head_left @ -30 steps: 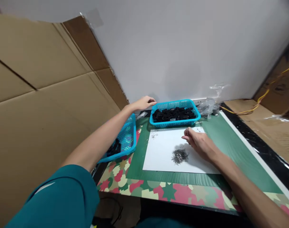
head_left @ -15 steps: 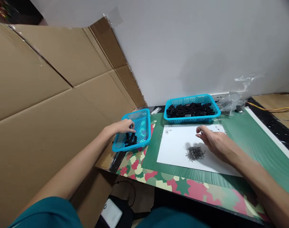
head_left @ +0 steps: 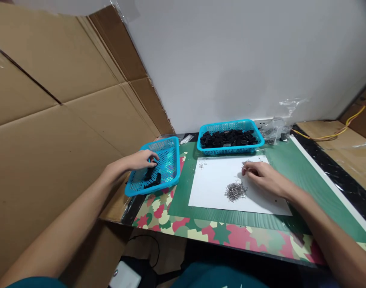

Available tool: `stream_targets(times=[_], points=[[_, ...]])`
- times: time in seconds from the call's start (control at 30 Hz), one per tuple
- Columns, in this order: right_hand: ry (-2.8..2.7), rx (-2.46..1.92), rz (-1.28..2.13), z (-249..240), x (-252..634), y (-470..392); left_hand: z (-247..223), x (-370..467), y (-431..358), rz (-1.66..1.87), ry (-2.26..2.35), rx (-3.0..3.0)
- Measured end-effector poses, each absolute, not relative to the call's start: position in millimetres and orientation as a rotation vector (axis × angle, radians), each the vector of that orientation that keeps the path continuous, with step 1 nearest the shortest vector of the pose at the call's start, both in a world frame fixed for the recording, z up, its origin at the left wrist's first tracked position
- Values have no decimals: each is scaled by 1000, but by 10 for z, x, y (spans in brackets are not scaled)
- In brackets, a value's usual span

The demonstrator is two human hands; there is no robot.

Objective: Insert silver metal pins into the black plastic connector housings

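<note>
My left hand (head_left: 142, 160) reaches into the left blue basket (head_left: 177, 172), fingers curled down and closed at a small black piece (head_left: 149, 173); the fingers partly cover it. More black pieces (head_left: 153, 182) lie beside it on the basket floor. Over the white sheet (head_left: 211, 192), my right hand (head_left: 261, 176) is closed in a pinch, its fingertips just above and right of a pile of small metal wire pieces (head_left: 235, 191). What the right fingertips hold is too small to make out.
A second blue basket (head_left: 231, 150), full of black pieces, stands at the back by the wall. Clear plastic bags (head_left: 274, 130) lie to its right. Small groups of wire pieces (head_left: 202, 164) sit on the sheet's far side. A cardboard panel (head_left: 81, 120) rises at left.
My view has turned slightly right. The black pieces in the left basket have been spread apart under my left hand. My right hand's fingertips now point lower, towards the wire pile.
</note>
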State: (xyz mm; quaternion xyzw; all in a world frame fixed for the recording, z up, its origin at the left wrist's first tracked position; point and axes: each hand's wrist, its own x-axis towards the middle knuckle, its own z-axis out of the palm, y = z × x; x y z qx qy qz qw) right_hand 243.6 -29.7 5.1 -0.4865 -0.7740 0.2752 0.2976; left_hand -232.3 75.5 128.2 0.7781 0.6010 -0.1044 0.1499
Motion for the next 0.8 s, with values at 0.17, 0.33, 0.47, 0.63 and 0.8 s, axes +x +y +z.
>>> stream_targets(times=[0.17,0.33,0.47,0.63,0.8], points=[[-2091,-1416,790,5,2365,-309,1483,-2046,662,208,1698,2462],[-2093,-1439,764,-24,2332,-302,1375,-1305,386,1113,1401,2530],[-2112,-1430,795,-13,2354,-296,1025,-682,198,1184,1139,2289],[-2010,-1363,948,32,2392,-286,495,-148,68,1035,821,1761],[-1562,-1169,1185,95,2381,-289,128,-8,-38,1007,742,1477]])
